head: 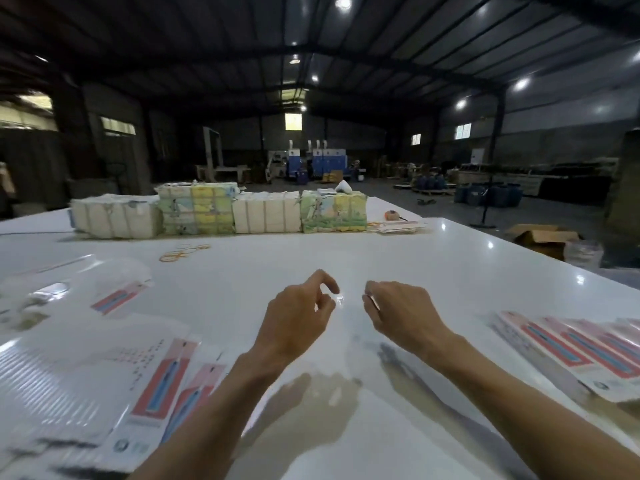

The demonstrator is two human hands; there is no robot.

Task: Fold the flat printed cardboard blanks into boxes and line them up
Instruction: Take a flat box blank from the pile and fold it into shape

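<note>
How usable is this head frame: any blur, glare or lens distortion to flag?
Head view: motion blur smears the flat blanks at lower left; ceiling lamps throw glare spots on the glossy white table; the wide-angle lens bows the roof and table edges; the hall behind is dim; the left hand and right hand are fairly sharp, with soft reflections below them.

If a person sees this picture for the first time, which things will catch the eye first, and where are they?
First, the two bare hands at the centre: the left hand and the right hand hover close together over the glossy white table, fingers curled as if pinching something too small to tell. Next, the red-and-blue printed blanks, one pile at the near left, an overlapping row at the right. At the far edge stands a line of bundled stacks.
</note>
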